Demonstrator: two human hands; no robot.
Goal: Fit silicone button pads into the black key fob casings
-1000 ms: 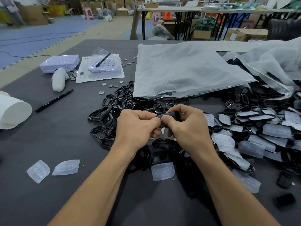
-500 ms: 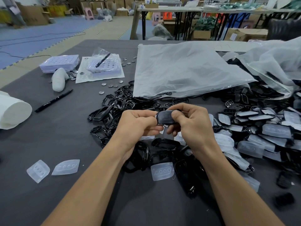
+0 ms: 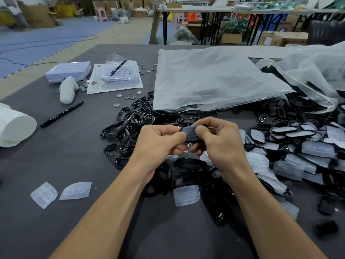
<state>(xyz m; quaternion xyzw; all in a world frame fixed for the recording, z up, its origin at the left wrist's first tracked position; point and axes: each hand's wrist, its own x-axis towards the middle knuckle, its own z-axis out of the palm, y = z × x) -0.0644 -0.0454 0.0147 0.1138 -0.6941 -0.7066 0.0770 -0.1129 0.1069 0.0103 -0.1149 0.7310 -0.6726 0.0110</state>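
Note:
Both my hands hold one black key fob casing (image 3: 189, 133) above the middle of the table, a translucent pad lying in it. My left hand (image 3: 158, 144) pinches its left end and my right hand (image 3: 220, 141) grips its right end, thumb on top. A heap of empty black casings (image 3: 134, 118) lies behind and under my hands. Loose silicone pads lie on the cloth: one (image 3: 186, 195) below my hands, two more (image 3: 76, 190) (image 3: 43, 194) at the near left. Casings with pads fitted (image 3: 315, 148) pile up on the right.
A large clear plastic bag (image 3: 211, 81) lies flat at the back, a crumpled one (image 3: 317, 68) at far right. A black pen (image 3: 61, 114), a white roll (image 3: 15, 124), a white cloth bundle (image 3: 67, 90), coin cells (image 3: 128, 97) and punched sheets (image 3: 68, 71) occupy the left.
The casing has turned in my hands from edge-on to its face showing, and both hands rose slightly. Nothing on the table has moved.

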